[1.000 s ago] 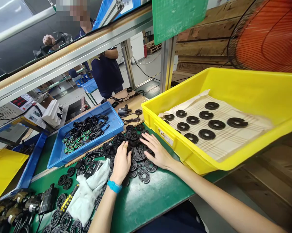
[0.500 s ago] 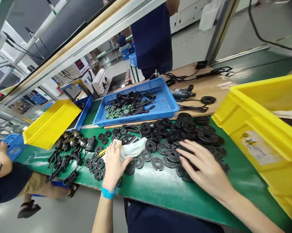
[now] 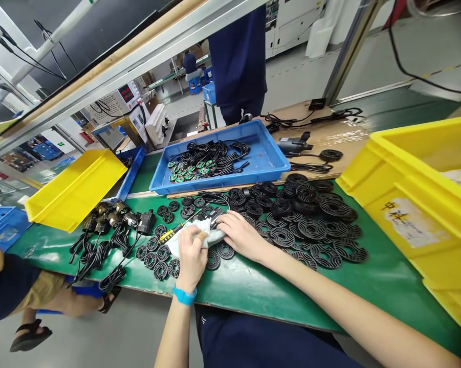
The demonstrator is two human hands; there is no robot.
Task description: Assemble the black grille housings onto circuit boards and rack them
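Note:
My left hand, with a blue band on its wrist, is closed on a pale cloth. Beside it, my right hand has its fingers curled at a black cabled part that the cloth partly covers. The far side of that part and some fingertips are hidden. Left of the cloth lies a screwdriver with a yellow-and-black handle, its thin shaft pointing away from me. Small round black grooved discs lie near my left hand. Larger grooved discs are heaped to the right, by my right forearm.
Behind the discs, a blue tray holds coiled black cables and green round boards. Yellow bins stand right and left. Cabled black pumps lie at left. A co-worker sits at left; another person stands beyond the bench.
My right hand has moved left from above the large discs to the cloth and the black part, its fingers now curled. The left hand has stayed on the cloth, its fingers drawn in.

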